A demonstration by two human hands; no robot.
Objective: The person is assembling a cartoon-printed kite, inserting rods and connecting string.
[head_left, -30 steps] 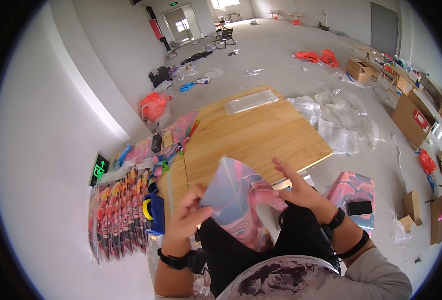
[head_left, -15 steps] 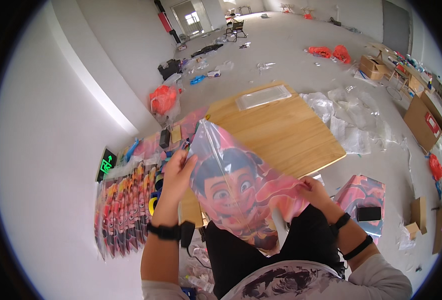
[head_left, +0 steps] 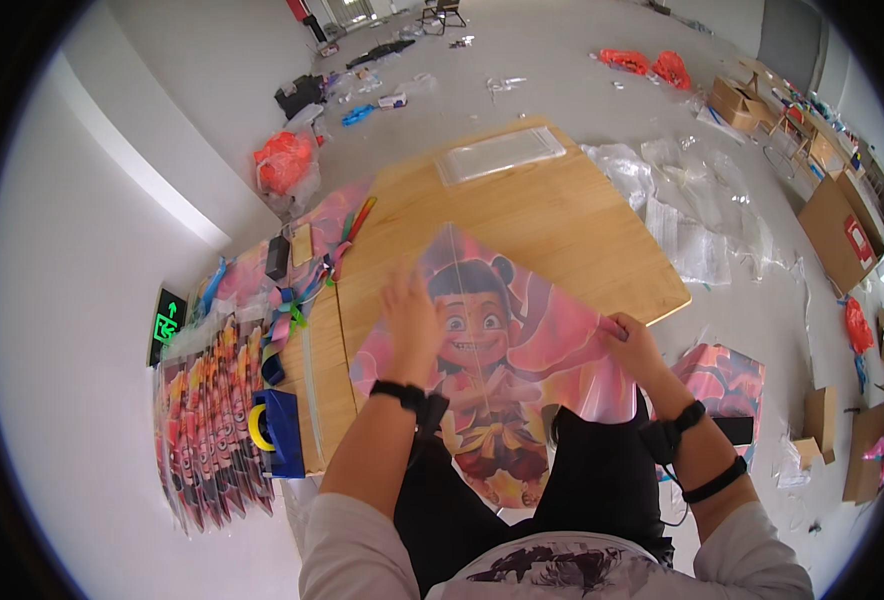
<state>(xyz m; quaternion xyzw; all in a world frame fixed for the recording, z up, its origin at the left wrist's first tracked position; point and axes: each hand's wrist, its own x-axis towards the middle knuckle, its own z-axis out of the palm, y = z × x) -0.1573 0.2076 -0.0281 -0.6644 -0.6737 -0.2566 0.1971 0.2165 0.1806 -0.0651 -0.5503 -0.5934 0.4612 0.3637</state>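
A thin, glossy printed kite (head_left: 477,340) with a cartoon figure on it lies over my lap and the near edge of the wooden table (head_left: 582,240). Its pointed tip rests toward the middle of the tabletop, and a straight line runs down its centre. My right hand (head_left: 632,345) pinches the kite's right corner. On its left half, my left hand (head_left: 410,318) is slightly blurred, with fingers stretched out flat over or against the sheet; whether it touches cannot be told.
A blue tape dispenser (head_left: 280,435) with yellow tape stands at the table's left edge, near coloured ribbons (head_left: 337,250). Several bagged, folded kites (head_left: 212,420) hang at the left. A clear flat packet (head_left: 502,157) lies on the far tabletop. Plastic wrap (head_left: 697,220) covers floor at the right.
The kite has gone from raised and tilted to lying flatter, its whole figure now showing. My left hand has left its upper left edge and moved onto its face. The view has tipped downward.
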